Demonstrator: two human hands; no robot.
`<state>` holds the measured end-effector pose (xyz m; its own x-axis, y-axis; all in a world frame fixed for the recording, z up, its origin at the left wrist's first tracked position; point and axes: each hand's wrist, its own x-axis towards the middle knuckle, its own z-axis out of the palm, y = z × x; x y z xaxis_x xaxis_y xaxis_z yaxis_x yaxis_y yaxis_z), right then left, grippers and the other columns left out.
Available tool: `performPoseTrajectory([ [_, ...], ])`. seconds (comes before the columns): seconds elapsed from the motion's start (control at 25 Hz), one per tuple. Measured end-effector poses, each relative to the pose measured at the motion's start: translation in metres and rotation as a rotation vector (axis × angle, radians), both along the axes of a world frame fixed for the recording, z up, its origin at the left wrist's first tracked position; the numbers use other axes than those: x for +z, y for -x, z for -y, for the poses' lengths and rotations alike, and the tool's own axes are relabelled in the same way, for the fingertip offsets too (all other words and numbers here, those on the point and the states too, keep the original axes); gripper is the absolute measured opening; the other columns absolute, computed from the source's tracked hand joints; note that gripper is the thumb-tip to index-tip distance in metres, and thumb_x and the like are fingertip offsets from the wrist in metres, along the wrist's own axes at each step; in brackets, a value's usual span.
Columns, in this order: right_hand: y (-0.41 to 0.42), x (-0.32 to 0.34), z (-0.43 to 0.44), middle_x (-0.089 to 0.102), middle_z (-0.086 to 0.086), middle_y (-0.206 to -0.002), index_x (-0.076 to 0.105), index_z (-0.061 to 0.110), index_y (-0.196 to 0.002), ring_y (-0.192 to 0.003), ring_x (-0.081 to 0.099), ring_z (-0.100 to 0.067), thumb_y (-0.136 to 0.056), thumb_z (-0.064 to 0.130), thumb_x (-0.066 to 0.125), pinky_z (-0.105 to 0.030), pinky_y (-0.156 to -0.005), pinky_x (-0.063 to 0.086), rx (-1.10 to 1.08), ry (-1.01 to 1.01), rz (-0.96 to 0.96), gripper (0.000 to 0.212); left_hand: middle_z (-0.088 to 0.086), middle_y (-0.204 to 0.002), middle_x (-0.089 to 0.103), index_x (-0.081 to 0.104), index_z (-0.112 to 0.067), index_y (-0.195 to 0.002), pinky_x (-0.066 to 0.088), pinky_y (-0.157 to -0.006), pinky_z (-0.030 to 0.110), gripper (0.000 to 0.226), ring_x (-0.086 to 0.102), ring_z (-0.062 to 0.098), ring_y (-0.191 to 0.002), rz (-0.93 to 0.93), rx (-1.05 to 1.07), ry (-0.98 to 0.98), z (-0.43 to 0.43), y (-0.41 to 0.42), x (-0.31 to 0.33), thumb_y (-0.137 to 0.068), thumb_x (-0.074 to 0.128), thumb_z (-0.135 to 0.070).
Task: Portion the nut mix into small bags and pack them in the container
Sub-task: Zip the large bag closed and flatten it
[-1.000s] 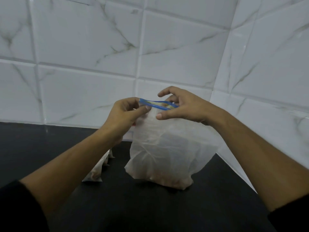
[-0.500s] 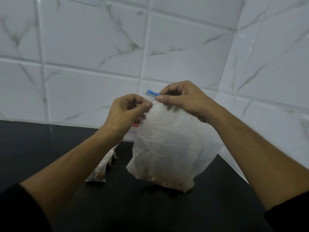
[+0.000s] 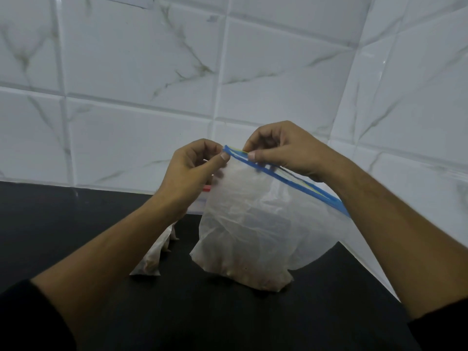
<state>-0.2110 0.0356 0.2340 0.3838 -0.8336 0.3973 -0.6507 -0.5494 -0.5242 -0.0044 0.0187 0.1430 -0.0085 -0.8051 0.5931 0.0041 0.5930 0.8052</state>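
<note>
Two hands are holding one large translucent zip bag [image 3: 253, 224] upright near frame centre. The left hand [image 3: 192, 171] is pinching the bag's top corner at 10 o'clock, thumb and curled fingers [image 3: 222, 157] pressed together on the film. The right hand [image 3: 283, 150] is pinching the blue zip strip [image 3: 286, 177] just beside it, thumb against forefinger. The strip is running down toward 4 o'clock, passing under the right wrist. A yellow-green line is showing between its two blue tracks, and I cannot tell whether it is sealed.

The film is looking cloudy and creased. The brownish nut mix [image 3: 253, 274] is lying in a shallow layer along the bottom. The lower edge is sitting at or just above the black tabletop [image 3: 63, 224]; contact cannot be told.

Small bags [image 3: 154, 259] with dark contents are standing at 8 o'clock of the large bag, near it, partly hidden by the left forearm. A red strip [image 3: 206, 189] is peeking out behind the left hand.

The tiled wall [image 3: 139, 72] is closing off 12 o'clock and turning a corner at 2 o'clock, close behind the bag. Bare tabletop is lying toward 9 and 6 o'clock.
</note>
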Motion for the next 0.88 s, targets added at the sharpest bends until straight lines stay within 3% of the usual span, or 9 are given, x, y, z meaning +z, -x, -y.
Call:
performPoseTrajectory([
  [0.12,0.0,0.002,0.0,0.077,0.0,-0.084,0.073,0.018,-0.103,-0.073,0.071,-0.01,-0.091,0.011,0.076,-0.03,-0.066,0.057,-0.013,0.0,-0.021,0.015,0.003,-0.087,0.074,0.073,-0.016,-0.095,0.061,-0.069,0.029,0.013,0.067,0.016,-0.079,-0.027,-0.004,-0.036,0.003,-0.002,0.004,-0.099,0.067,-0.027],
  [0.28,-0.005,0.0,0.0,0.077,0.0,-0.08,0.072,0.018,-0.099,-0.07,0.074,-0.011,-0.089,0.011,0.078,-0.029,-0.059,0.057,-0.103,0.001,-0.124,0.013,0.0,-0.072,0.067,0.064,-0.017,-0.083,0.052,-0.056,0.024,0.03,0.059,0.011,-0.061,0.185,0.367,-0.022,0.007,0.0,0.009,-0.092,0.075,-0.043],
  [0.36,-0.006,-0.001,0.0,0.075,0.001,-0.071,0.073,0.013,-0.097,-0.065,0.073,-0.011,-0.091,0.006,0.071,-0.03,-0.057,0.057,-0.133,0.034,-0.056,0.01,0.003,-0.071,0.071,0.067,-0.012,-0.084,0.055,-0.056,0.025,0.035,0.063,0.012,-0.056,0.2,0.239,-0.113,0.001,0.006,0.014,-0.094,0.072,-0.045],
  [0.48,-0.007,0.001,-0.001,0.074,0.0,-0.072,0.071,0.013,-0.106,-0.066,0.07,-0.012,-0.09,0.003,0.071,-0.03,-0.061,0.057,-0.107,-0.053,-0.028,0.019,0.003,-0.084,0.079,0.073,-0.013,-0.096,0.059,-0.059,0.026,0.041,0.076,0.016,-0.065,0.178,0.025,-0.264,-0.01,0.016,0.024,-0.096,0.063,-0.053],
  [0.6,-0.006,-0.001,-0.003,0.07,-0.003,-0.085,0.065,0.021,-0.113,-0.068,0.065,-0.012,-0.085,0.001,0.075,-0.03,-0.064,0.056,-0.104,-0.105,-0.132,0.036,0.005,-0.089,0.079,0.07,-0.009,-0.101,0.06,-0.059,0.025,0.025,0.077,0.017,-0.071,0.159,0.021,-0.304,-0.01,0.026,0.03,-0.097,0.07,-0.033],
  [0.68,-0.006,-0.003,-0.003,0.068,0.0,-0.089,0.061,0.025,-0.115,-0.071,0.063,-0.012,-0.084,0.002,0.074,-0.03,-0.064,0.056,-0.177,-0.019,-0.253,0.04,0.009,-0.091,0.078,0.068,-0.006,-0.103,0.061,-0.06,0.026,0.015,0.076,0.017,-0.07,0.151,0.035,-0.327,-0.008,0.03,0.034,-0.096,0.07,-0.018],
  [0.76,-0.004,-0.005,-0.002,0.069,0.003,-0.088,0.062,0.026,-0.109,-0.072,0.066,-0.013,-0.088,0.009,0.071,-0.031,-0.062,0.056,-0.245,0.14,-0.264,0.028,0.01,-0.089,0.077,0.067,-0.005,-0.103,0.061,-0.061,0.03,0.012,0.076,0.019,-0.068,0.187,0.073,-0.312,-0.005,0.031,0.042,-0.093,0.068,-0.012],
  [0.88,0.004,0.003,0.0,0.072,0.002,-0.083,0.068,0.021,-0.088,-0.068,0.072,-0.015,-0.09,0.017,0.073,-0.03,-0.059,0.054,-0.296,0.281,-0.113,0.007,0.009,-0.081,0.077,0.068,-0.009,-0.093,0.064,-0.063,0.034,0.007,0.077,0.018,-0.063,0.391,0.218,-0.204,0.001,0.022,0.066,-0.086,0.065,-0.012],
])
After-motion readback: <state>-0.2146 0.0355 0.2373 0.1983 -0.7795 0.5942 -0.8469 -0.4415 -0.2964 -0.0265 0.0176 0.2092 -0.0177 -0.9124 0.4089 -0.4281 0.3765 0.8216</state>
